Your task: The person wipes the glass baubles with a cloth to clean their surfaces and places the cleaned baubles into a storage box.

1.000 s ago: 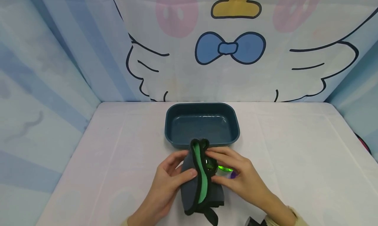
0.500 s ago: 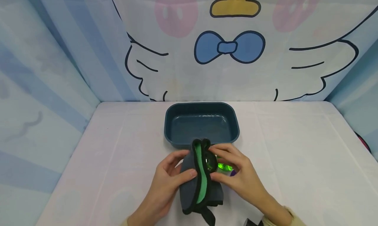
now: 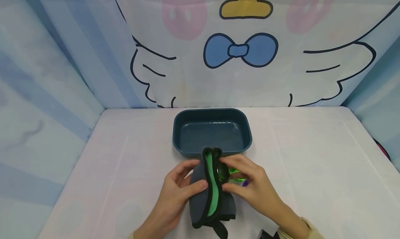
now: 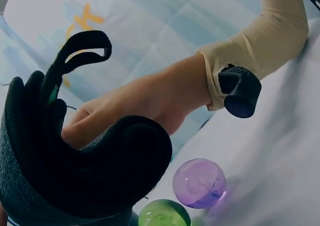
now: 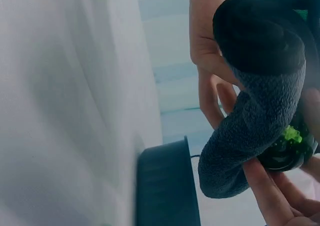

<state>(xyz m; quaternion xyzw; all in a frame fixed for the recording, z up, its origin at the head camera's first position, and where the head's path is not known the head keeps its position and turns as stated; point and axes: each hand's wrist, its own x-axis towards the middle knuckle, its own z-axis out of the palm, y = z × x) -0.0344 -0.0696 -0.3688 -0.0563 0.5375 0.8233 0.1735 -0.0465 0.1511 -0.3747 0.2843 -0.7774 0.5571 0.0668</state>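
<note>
A dark grey fabric pouch (image 3: 197, 197) with black binding, a green lining and a black strap stands tilted in the middle of the head view. My left hand (image 3: 175, 194) grips its left side, thumb in front and fingers behind. At its right edge, my right hand (image 3: 250, 180) holds a glassy dark green ball (image 3: 223, 173) between thumb and fingers, close against the pouch. The right wrist view shows bright green bits inside this ball (image 5: 290, 143). On the table by the right hand lie a purple ball (image 4: 199, 183) and a clear green ball (image 4: 165, 215).
Just behind the pouch stands a dark blue rectangular basin (image 3: 212, 131) near the table's back edge. The white-covered table (image 3: 312, 162) meets printed cloth walls (image 3: 187, 75) at the back and sides. A small black device (image 4: 240, 91) sits at the right sleeve.
Both hands keep their hold, and the pouch stays nearly in place. My right fingers shift slightly around the dark green ball; the head view drifts a little.
</note>
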